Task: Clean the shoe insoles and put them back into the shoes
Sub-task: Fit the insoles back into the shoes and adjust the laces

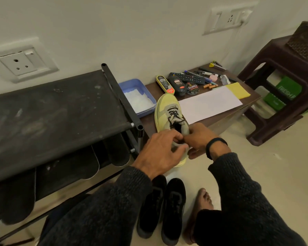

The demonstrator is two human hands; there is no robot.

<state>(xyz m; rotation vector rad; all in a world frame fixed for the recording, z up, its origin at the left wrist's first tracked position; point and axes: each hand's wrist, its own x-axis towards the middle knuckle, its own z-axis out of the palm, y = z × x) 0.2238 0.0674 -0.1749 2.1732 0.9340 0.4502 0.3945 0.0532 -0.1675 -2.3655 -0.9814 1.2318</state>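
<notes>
- We see 1 yellow-green shoe (167, 112) with black laces, toe pointing away from us onto the low brown tabletop (219, 119), heel end overhanging its near edge under both hands.
- Left hand (160, 150): fingers curled over the shoe's heel collar from the left, thumb against the side of the heel; it grips the shoe.
- Right hand (197, 139): meets the left at the shoe opening, fingers curled and pinching at the collar or tongue; we cannot tell whether an insole sits between the fingertips. A black wristband (214, 146) is on this wrist.
- 2 black shoes (162, 208) stand side by side on the floor, below the hands and near a bare foot (203, 201).
- Dark insoles (94, 160) hang or lean under the top shelf of the black shoe rack (52, 107), left of the hands.
- On the tabletop beyond the shoe: a blue tray (137, 96) with white contents, shoe polish containers (178, 84), a remote (188, 77), a white sheet (210, 103), a yellow cloth (237, 89).
</notes>
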